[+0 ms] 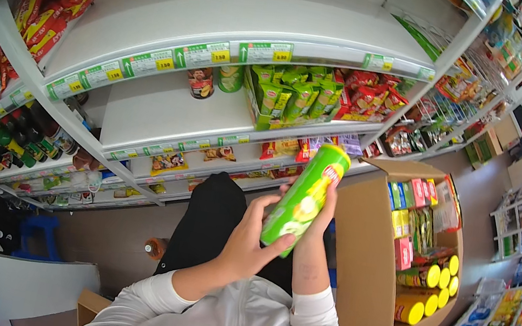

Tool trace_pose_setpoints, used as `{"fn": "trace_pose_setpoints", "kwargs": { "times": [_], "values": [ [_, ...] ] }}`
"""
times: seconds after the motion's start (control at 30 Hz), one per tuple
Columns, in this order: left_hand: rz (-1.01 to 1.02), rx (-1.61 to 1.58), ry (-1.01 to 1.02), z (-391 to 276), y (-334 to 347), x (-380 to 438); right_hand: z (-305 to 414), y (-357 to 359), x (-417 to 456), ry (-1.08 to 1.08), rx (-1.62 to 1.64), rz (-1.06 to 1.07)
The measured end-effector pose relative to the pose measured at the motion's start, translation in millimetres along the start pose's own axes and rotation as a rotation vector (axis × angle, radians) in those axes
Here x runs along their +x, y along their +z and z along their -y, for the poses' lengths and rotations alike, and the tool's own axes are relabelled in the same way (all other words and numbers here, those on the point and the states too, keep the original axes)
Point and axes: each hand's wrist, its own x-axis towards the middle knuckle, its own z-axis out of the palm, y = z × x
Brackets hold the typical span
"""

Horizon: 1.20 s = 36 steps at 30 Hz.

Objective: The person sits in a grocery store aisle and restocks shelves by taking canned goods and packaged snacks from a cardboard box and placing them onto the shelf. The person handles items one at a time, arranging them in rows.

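Observation:
A green chip canister with a yellow lid [306,200] is held tilted between both hands before my body. My left hand [251,234] grips its lower end, the thumb across the front. Around its right side wraps my right hand [321,215]. Ahead, on the middle shelf [169,118], stand a dark red chip canister [200,83] and a green chip canister [230,78] side by side. To their right is a box of green snack bags [297,93], beside red snack bags [372,96].
An open cardboard box [363,265] with yellow-lidded canisters [432,292] and small cartons stands at my right. A bottle [155,248] is on the floor at left, and a blue stool [38,236] stands further left. Shelving runs along the right edge.

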Motion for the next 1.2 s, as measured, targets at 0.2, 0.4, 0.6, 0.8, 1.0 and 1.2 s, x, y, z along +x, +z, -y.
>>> {"fn": "trace_pose_setpoints", "kwargs": {
  "times": [0.2,0.4,0.6,0.8,1.0,1.2],
  "values": [
    [0.023,-0.120,-0.281,59.6,-20.9,9.7,-69.8,-78.3,0.5,0.044,-0.368,0.051],
    [-0.378,-0.088,-0.041,65.1,-55.8,81.3,-26.1,-103.3,15.6,0.118,-0.338,0.056],
    [-0.625,0.030,-0.050,90.7,-92.4,162.9,-25.8,-102.4,15.4,0.164,-0.273,0.010],
    [-0.649,0.209,0.153,100.5,-99.8,211.0,-24.3,-101.5,20.2,0.189,-0.318,0.021],
    [-0.564,0.305,0.207,131.7,-117.9,233.9,-25.7,-100.4,22.0,0.208,-0.270,0.002],
    [-0.560,0.561,0.121,143.2,-120.6,232.5,-27.8,-98.6,26.0,0.235,-0.262,-0.002]
  ]
}}
